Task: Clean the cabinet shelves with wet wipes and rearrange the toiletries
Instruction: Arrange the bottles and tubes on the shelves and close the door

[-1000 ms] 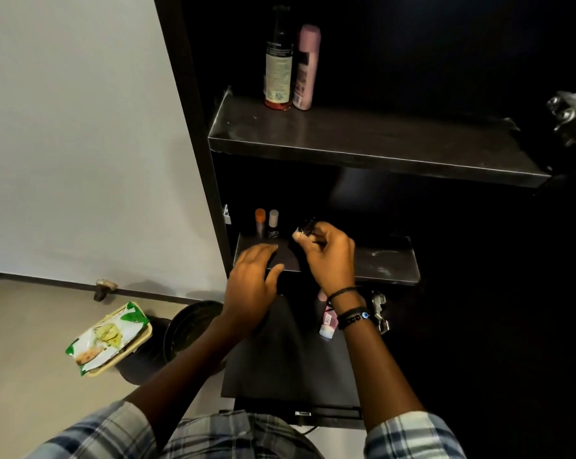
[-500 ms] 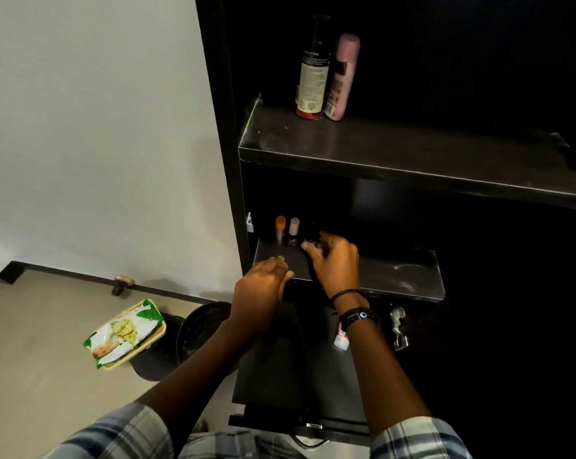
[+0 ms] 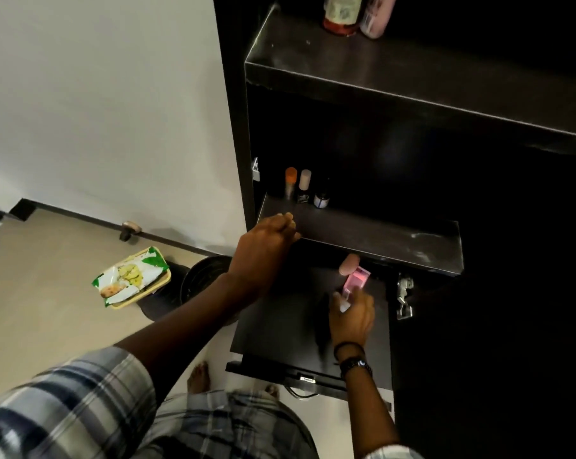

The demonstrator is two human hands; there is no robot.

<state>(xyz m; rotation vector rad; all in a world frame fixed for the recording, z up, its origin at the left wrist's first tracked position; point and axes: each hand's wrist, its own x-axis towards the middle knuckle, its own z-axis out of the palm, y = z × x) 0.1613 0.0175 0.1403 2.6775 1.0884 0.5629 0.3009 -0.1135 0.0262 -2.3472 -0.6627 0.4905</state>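
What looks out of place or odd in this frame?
Whitish smears mark the right end of the middle shelf. A wipes pack sits tilted on a tray on the floor. Nothing appears spilled or broken.

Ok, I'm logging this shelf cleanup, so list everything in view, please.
Large bottles: two, dark and pink, upper shelf.
Small bottles: three, orange-capped, white-capped, dark, middle shelf, back left.
Pink tube: one, below the middle shelf, in the right hand.
Wet wipes pack: one, green and white, on the floor.
Black bin: one, beside the cabinet.
Hands: left on the middle shelf's front edge; right gripping the tube.
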